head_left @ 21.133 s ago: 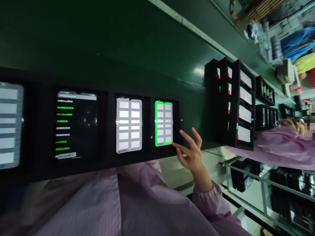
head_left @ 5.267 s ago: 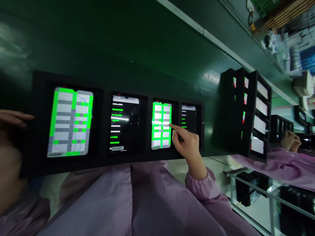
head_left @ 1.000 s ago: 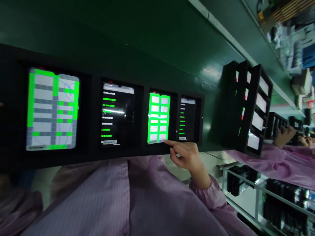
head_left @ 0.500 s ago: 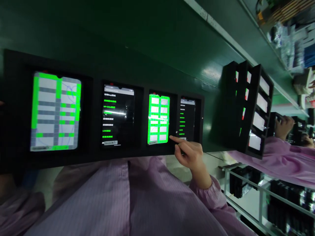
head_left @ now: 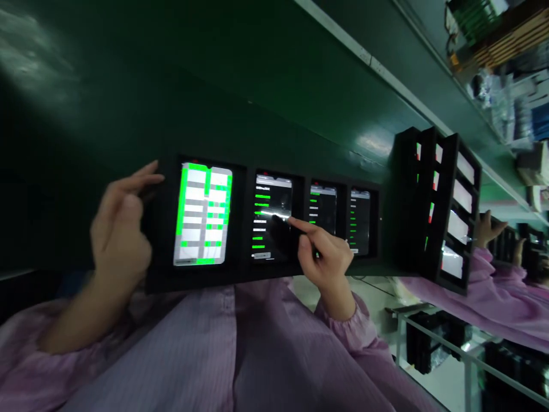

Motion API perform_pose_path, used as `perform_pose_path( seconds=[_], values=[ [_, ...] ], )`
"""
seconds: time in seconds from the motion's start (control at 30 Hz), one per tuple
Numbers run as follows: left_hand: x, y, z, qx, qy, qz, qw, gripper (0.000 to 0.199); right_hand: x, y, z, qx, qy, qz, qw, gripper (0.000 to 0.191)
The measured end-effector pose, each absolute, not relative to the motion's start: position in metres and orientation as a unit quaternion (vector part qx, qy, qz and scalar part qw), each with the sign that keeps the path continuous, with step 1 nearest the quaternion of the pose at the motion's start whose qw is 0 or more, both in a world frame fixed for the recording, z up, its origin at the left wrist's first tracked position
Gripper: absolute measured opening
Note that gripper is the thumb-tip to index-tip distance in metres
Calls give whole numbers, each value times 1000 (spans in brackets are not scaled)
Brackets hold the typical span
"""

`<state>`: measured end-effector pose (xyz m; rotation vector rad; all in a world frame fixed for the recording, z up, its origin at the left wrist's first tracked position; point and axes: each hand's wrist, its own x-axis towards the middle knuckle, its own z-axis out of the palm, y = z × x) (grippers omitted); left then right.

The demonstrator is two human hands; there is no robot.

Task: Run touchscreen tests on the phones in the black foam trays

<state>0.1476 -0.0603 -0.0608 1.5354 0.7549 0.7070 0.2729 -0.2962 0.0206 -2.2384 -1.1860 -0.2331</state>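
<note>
A long black tray (head_left: 242, 229) holds several lit phones side by side. The leftmost phone (head_left: 202, 214) shows a white grid with green and grey bands. Next to it, a phone (head_left: 272, 234) has a dark screen with green and white text lines, as do the two phones further right. My right hand (head_left: 323, 252) has its index finger stretched to the right edge of the second phone's screen, the other fingers curled and nothing held. At the tray's left end is my left hand (head_left: 122, 220), its fingers apart, resting by the corner.
More black trays (head_left: 457, 212) with lit phones stand tilted on the green bench (head_left: 257, 68) at the right. Beyond them, other people's hands (head_left: 489, 229) and pink sleeves show. A metal rack with dark items is at the lower right.
The tray appears further right and smaller. My left hand has come into view. My right index finger has left the third phone, whose green grid has turned into a dark text list, for the second.
</note>
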Motion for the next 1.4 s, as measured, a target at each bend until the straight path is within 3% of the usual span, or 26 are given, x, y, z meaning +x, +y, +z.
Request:
perform_pose_path(
  seconds=[0.1,0.33,0.6,0.87,1.03,1.4],
  values=[
    [155,-66,-56,685,358,286,567,32,277,-276,17,-843,-450,-45,291,31],
    [157,-62,-60,619,359,325,618,22,285,-262,10,-868,-431,-12,247,23],
    [161,-58,-60,597,371,322,634,17,270,-248,11,-837,-464,43,288,32],
    [161,-55,-59,577,360,325,657,18,267,-206,7,-817,-527,114,203,36],
    [161,-50,-58,577,359,313,664,19,271,-193,-2,-823,-539,101,146,36],
    [159,-46,-61,575,332,308,681,20,250,-212,3,-778,-612,65,125,38]
  ],
)
